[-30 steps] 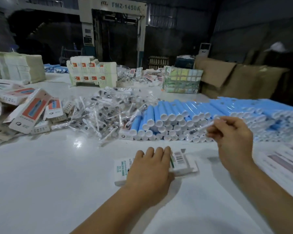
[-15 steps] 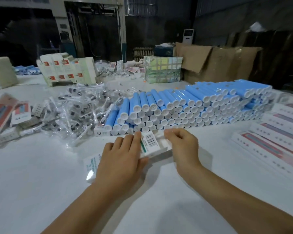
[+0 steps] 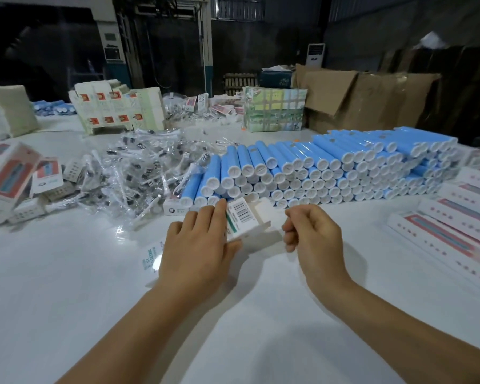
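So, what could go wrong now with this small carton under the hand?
The left hand presses flat on the carton; too much weight might crush it. Its open end flap lies close to the right hand and could bend. The blue tubes stacked just behind might roll if bumped.

Near side and near left of the white table lie open; far passage is blocked by stacked blue tubes just behind the small carton, bagged brush heads crowd the far left, and flat boxes line the right.
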### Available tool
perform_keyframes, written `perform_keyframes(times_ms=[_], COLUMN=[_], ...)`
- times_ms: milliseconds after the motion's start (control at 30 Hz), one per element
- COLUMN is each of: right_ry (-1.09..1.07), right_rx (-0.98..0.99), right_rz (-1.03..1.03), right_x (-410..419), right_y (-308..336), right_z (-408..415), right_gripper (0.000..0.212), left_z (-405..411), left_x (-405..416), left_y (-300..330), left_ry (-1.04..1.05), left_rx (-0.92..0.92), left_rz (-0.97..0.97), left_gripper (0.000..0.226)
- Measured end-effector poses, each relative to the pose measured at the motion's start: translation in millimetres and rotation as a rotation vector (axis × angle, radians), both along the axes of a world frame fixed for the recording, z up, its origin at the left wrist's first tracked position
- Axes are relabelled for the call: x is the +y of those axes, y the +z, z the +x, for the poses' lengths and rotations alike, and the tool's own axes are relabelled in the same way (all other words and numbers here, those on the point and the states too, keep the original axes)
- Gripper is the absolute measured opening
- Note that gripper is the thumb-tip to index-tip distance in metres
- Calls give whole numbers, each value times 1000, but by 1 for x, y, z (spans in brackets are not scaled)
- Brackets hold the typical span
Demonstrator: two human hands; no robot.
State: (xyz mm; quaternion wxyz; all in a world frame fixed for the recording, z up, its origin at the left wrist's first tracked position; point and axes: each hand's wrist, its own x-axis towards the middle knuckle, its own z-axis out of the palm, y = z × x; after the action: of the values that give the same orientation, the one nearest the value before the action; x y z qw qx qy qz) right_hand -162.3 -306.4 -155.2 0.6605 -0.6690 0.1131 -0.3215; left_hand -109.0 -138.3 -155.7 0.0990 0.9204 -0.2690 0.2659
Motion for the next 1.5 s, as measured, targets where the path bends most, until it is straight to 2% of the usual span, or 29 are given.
perform_keyframes(times_ms=[100,267,433,667,800,867,933,1033,1100,1333,1500], right_ry=[47,116,103,72,97,93,85,61,49,11,19], right_rx=[46,12,71,78,153,192,229,210,200,231,267], right_rz=[-117,-112,-189,-276,-288,-319,-364,-344,-315,-582,-608], right_x=[10,16,18,18,15,16,16,16,17,22,22], right_y=[-8,-9,-9,-7,-9,-10,-11,-14,-15,-11,-10], right_z=[3,2,1,0,5,8,10,9,8,2,3], right_gripper=[30,54,23,23,58,64,59,24,12,7,10], left_z=[1,-2,-7,-11,-13,-14,-14,-15,-16,-23,-21], left_x=[-1,-7,-14,-15,-15,-16,-16,-17,-18,-17,-18], left_y=[0,0,-2,-4,-6,-8,-10,-11,-10,-9,-10], left_ry=[49,60,35,37,11,8,0,-8,-3,-58,-58], left_rx=[40,25,10,-15,-58,-63,-78,-102,-98,-94,-23], left_rz=[-8,0,39,79,86,104,120,135,130,157,195], left_gripper=[71,72,73,71,72,72,72,73,73,71,75])
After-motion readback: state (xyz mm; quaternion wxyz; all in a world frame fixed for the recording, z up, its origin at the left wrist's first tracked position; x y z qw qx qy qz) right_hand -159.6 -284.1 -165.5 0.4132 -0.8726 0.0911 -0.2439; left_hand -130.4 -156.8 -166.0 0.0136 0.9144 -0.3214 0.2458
